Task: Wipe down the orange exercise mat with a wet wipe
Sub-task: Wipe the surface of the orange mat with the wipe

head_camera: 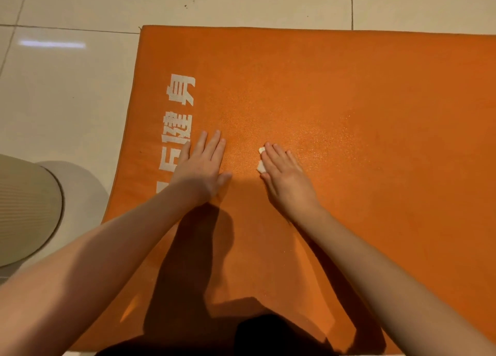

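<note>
While left hand [204,165] rests flat on orange mat [349,100], right hand [284,174] presses wet wipe [260,167] down. Fingers of both hands straight, open.

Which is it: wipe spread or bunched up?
Bunched, likely: only small white bits of wipe peek from under the flat right hand; rest hidden.

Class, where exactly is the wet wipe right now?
In the head view, the wet wipe lies under the right hand, pressed on the orange mat near the picture's centre; only white scraps show on the side facing the left hand.
</note>
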`<move>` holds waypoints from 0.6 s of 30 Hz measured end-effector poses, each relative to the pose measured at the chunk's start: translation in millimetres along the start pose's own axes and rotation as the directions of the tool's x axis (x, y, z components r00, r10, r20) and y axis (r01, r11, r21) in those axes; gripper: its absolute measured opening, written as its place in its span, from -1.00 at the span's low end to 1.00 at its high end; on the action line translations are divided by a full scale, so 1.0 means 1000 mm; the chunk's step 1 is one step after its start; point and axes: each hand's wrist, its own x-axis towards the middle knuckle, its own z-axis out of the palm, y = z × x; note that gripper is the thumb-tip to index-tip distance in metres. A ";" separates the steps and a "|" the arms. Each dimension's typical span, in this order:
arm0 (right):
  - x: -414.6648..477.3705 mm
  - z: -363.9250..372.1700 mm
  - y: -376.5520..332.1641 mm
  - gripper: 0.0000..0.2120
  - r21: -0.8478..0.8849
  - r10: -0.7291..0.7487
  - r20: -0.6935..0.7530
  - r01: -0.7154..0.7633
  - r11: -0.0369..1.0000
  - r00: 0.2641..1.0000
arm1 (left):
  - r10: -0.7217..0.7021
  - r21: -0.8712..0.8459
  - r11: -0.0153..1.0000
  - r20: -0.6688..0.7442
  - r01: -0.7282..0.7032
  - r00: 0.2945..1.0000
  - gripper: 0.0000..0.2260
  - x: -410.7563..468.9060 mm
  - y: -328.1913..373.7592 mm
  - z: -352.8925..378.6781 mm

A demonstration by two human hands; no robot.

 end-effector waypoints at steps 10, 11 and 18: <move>-0.030 -0.002 -0.021 -0.53 0.088 -0.028 0.068 0.022 0.996 0.997 | 0.001 -0.060 0.998 0.014 0.000 1.000 -0.38 -0.030 0.008 0.015; -0.033 -0.004 -0.018 -0.53 0.082 -0.055 0.092 0.048 0.995 0.994 | 0.002 -0.062 0.998 0.013 -0.001 1.000 -0.39 -0.033 0.008 0.017; -0.036 -0.009 -0.034 -0.50 0.096 0.070 0.119 -0.082 0.992 0.990 | 0.016 -0.132 0.991 -0.002 -0.016 1.000 -0.42 -0.052 0.007 0.027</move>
